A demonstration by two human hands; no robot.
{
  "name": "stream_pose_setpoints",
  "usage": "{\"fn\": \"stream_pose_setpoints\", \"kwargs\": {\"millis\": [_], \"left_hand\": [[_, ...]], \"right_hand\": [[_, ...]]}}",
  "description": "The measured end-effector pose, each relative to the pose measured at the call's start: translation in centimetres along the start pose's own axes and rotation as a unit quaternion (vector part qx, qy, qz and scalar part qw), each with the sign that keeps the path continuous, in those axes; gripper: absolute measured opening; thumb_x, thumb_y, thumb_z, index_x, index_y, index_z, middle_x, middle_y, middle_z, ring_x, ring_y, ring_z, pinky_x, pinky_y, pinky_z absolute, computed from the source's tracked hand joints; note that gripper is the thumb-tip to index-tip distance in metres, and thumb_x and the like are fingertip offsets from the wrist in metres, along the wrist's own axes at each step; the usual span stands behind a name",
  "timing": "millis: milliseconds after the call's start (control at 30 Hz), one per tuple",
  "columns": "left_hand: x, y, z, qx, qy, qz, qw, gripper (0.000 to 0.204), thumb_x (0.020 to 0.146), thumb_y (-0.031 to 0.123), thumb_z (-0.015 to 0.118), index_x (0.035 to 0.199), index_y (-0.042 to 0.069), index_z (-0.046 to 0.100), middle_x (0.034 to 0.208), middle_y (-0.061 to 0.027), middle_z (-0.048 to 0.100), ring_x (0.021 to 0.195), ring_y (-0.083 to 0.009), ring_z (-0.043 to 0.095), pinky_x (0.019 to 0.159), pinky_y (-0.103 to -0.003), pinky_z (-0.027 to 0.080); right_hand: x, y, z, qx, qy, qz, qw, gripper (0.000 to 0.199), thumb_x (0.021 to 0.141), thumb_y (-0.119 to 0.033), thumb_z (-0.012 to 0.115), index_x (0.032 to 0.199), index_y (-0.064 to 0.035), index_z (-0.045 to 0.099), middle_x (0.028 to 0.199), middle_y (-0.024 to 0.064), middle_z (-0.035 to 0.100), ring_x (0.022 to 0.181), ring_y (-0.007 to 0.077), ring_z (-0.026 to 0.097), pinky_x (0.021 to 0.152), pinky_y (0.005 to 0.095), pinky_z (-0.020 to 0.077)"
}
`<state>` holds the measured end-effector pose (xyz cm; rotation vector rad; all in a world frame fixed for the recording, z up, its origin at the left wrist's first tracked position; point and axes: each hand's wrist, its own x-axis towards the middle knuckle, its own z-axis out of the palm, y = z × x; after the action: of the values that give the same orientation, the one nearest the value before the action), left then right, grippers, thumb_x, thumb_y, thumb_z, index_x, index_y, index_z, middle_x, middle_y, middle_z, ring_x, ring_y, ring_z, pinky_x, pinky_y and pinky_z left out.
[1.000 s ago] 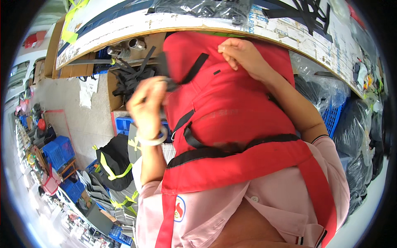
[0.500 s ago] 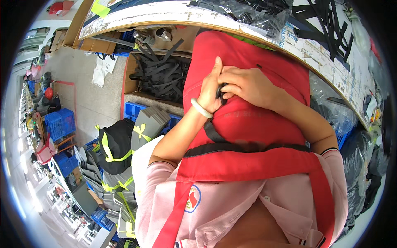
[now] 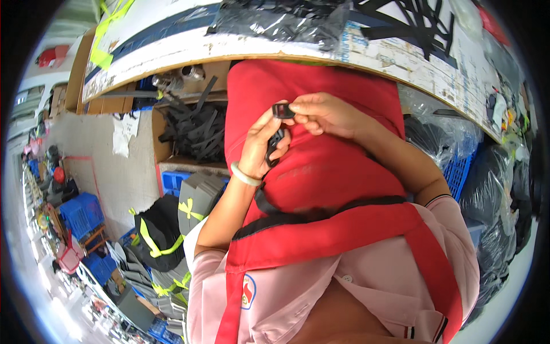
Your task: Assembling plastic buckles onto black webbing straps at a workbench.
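Note:
Above the red apron (image 3: 321, 155) on my lap, both my hands are together. My left hand (image 3: 259, 144), with a pale bangle at its wrist, has fingertips and thumb at a small black plastic buckle (image 3: 282, 110). Red shows through the buckle's opening. A folded black strap (image 3: 274, 150) is tucked in the same hand, partly hidden by its fingers; a black length hangs below the wrist. My right hand (image 3: 329, 114) pinches the buckle's right side between thumb and fingers.
The worktable (image 3: 189, 54) curves across the front, bearing a clear bag of black parts (image 3: 281, 26) and loose black straps (image 3: 412, 23). Below it at left stands a cardboard box of black straps (image 3: 195, 135). Tied grey bundles (image 3: 197, 198) lie left; plastic-wrapped black bags (image 3: 490, 189) stand right.
My hands were clasped together around the black piece. Now they have separated somewhat, and the buckle shows between their fingertips. The whole view has shifted, with the table sitting lower.

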<state>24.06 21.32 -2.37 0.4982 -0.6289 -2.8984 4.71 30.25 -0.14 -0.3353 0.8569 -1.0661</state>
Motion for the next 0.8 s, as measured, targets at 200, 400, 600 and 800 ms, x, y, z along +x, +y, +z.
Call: {"fn": "stream_pose_setpoints", "kwargs": {"millis": [200, 400, 600, 800], "left_hand": [[1.2, 0.2, 2.0, 0.189, 0.106, 0.086, 0.972, 0.025, 0.092, 0.008, 0.058, 0.115, 0.002, 0.059, 0.073, -0.0043, 0.057, 0.050, -0.0062, 0.041, 0.037, -0.018, 0.029], [2.8, 0.6, 0.2, -0.271, 0.030, -0.063, 0.960, 0.018, 0.095, 0.020, 0.057, 0.100, 0.003, 0.056, 0.084, -0.0076, 0.056, 0.059, -0.0122, 0.048, 0.044, -0.020, 0.038], [3.3, -0.1, 0.8, -0.115, 0.121, -0.066, 0.984, 0.022, 0.096, 0.027, 0.054, 0.099, 0.005, 0.053, 0.090, -0.0055, 0.055, 0.072, -0.0150, 0.052, 0.045, -0.020, 0.043], [3.1, -0.1, 2.2, 0.014, 0.112, -0.028, 0.993, 0.022, 0.095, 0.025, 0.057, 0.093, 0.003, 0.055, 0.083, -0.0056, 0.056, 0.060, -0.0102, 0.049, 0.036, -0.018, 0.030]], "right_hand": [[-0.2, 0.6, -1.3, 0.058, -0.063, 0.026, 0.996, 0.020, 0.097, -0.026, 0.052, 0.094, -0.0068, 0.057, 0.073, -0.0016, 0.052, 0.055, 0.0059, 0.043, 0.048, 0.0210, 0.0356], [-3.5, -5.6, -8.4, -0.660, 0.352, -0.328, 0.577, 0.019, 0.091, -0.025, 0.058, 0.098, -0.0086, 0.064, 0.092, 0.0059, 0.064, 0.083, 0.0268, 0.061, 0.075, 0.0354, 0.0492], [-6.2, -7.5, -15.1, -0.709, 0.445, -0.341, 0.427, 0.032, 0.080, -0.031, 0.068, 0.105, -0.0110, 0.066, 0.109, 0.0064, 0.060, 0.100, 0.0287, 0.053, 0.092, 0.0379, 0.0422], [-5.2, -4.9, -15.1, -0.662, 0.462, -0.394, 0.439, 0.019, 0.080, -0.020, 0.068, 0.096, -0.0093, 0.067, 0.097, 0.0044, 0.063, 0.096, 0.0270, 0.056, 0.088, 0.0396, 0.0427]]}}
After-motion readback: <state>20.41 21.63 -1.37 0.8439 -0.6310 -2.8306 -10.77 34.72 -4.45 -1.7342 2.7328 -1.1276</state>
